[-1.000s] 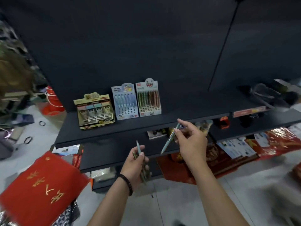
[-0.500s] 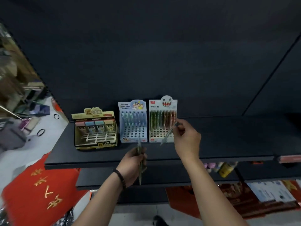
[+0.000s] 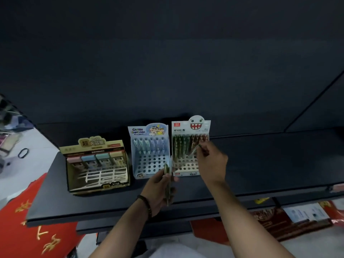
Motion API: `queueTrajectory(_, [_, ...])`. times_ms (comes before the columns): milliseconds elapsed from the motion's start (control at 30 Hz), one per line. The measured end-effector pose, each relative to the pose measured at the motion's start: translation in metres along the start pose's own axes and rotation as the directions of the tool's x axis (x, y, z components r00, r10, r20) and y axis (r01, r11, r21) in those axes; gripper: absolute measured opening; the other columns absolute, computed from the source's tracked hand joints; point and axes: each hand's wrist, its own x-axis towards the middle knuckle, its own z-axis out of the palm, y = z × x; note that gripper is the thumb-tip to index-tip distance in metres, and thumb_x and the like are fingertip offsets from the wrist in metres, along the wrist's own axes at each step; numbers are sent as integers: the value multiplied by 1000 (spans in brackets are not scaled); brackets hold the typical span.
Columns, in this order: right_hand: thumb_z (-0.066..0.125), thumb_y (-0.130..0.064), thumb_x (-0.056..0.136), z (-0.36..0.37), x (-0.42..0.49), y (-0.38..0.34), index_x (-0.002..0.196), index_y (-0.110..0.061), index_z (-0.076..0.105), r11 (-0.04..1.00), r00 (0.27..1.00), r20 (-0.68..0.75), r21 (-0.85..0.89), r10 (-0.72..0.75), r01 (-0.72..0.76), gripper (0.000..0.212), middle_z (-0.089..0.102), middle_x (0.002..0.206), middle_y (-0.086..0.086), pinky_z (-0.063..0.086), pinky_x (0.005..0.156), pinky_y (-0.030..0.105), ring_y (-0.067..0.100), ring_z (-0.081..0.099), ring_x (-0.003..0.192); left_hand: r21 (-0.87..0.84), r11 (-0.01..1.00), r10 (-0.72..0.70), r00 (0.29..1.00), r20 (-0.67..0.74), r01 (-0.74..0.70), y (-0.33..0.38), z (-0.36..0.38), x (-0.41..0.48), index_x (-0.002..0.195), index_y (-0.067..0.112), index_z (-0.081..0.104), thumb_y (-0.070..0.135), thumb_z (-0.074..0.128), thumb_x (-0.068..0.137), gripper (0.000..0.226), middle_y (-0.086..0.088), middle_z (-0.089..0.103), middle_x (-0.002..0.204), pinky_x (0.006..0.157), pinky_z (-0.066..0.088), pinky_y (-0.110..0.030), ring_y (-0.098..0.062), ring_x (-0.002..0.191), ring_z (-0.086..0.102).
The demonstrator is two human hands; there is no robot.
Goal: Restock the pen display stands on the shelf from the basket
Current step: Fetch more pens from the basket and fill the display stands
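On the black shelf [image 3: 260,164] stand three displays. The white pen stand with a toothy monster face [image 3: 190,127] holds green and brown pens in its back rows; its front holes are free. My right hand [image 3: 212,162] pinches one pen [image 3: 195,150] and holds it against this stand's right side. To its left is the blue cartoon pen stand [image 3: 149,159] with pens only in the back row. My left hand [image 3: 161,185] grips a bunch of pens [image 3: 168,181] upright in front of the two stands. No basket is in view.
A yellow display box [image 3: 96,164] with pastel items sits at the shelf's left. A red cloth with gold characters [image 3: 24,226] lies at the lower left. Lower shelves and red packages [image 3: 279,222] show below right. The shelf's right half is bare.
My view has closed in on the shelf. My right hand has carried the single pen up from below the shelf edge to the monster stand. My left hand rose with its bunch of pens.
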Motion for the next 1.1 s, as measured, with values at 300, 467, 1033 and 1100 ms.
queueTrajectory(300, [77,-2,91,30,16,-4,84,-13,77,986,998,15,-160,54,-51,13,73,72,-3,35,59,3,6,58,58,-33,999,-1,992,127,5,23,-20,36,127,12,60,2,50,106,25,-10,74,107,77,51,-47,-30,85,64])
queueTrajectory(467, [75,-3,92,35,23,2,86,-14,78,979,996,49,-194,77,-66,13,75,75,-3,33,61,1,10,64,60,-84,996,-31,992,124,41,27,-25,47,119,17,64,3,53,105,23,-11,76,114,85,56,-53,-30,90,71])
queueTrajectory(1033, [59,-29,99,46,28,-11,118,-31,76,942,903,329,-281,274,-184,26,78,98,1,66,73,39,22,74,81,-73,996,-50,993,109,58,53,-24,50,114,6,69,23,66,100,23,-12,76,96,80,57,-70,-40,98,75])
queueTrajectory(1100, [63,-27,100,35,17,-18,121,-30,76,962,924,291,-183,249,-201,25,79,100,-4,64,75,30,13,75,83,-71,995,-67,993,93,74,53,-21,50,112,7,71,27,67,99,24,-13,77,98,82,58,-65,-39,95,75])
